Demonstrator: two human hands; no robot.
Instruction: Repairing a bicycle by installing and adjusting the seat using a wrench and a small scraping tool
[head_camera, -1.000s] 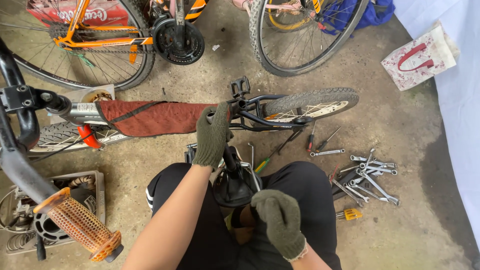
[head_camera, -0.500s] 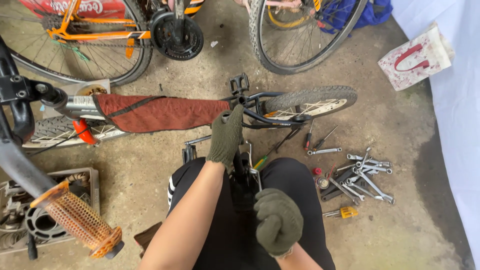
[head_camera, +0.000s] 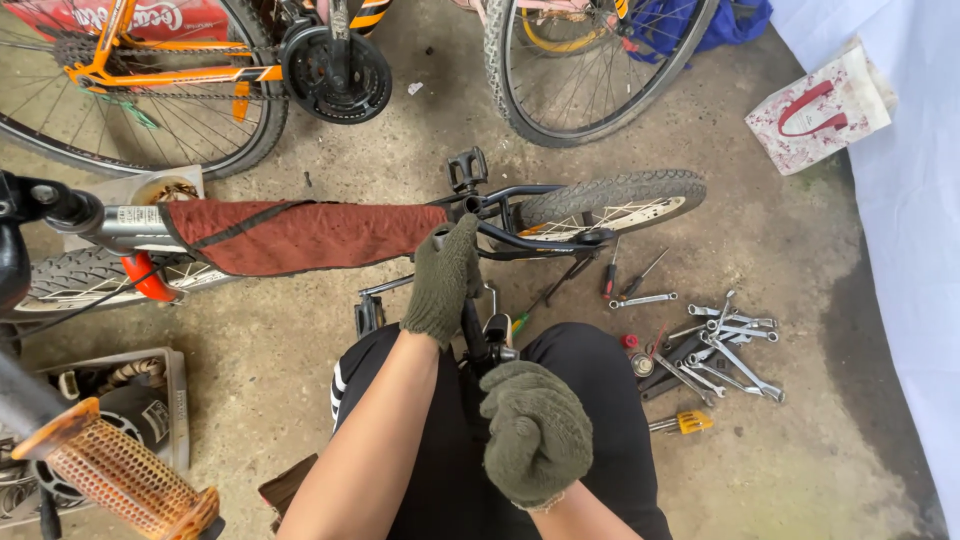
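Observation:
A small black bicycle lies across the concrete in front of me, with a dark red cloth wrapped over its frame. My gloved left hand is closed around the frame where a black seat post comes out toward my lap. A little nearer, between my knees, my gloved right hand makes a fist over the near end of that post. What it covers is hidden. A black pedal sticks up just beyond my left hand.
Several spanners and screwdrivers lie on the floor to my right. An orange bicycle and another wheel stand beyond. An orange handlebar grip and a grey crate are at near left. A paper bag sits far right.
My left hand slid slightly right along the frame and closed more tightly. The black saddle seen between my hands a second ago is now covered. My right hand stays in my lap.

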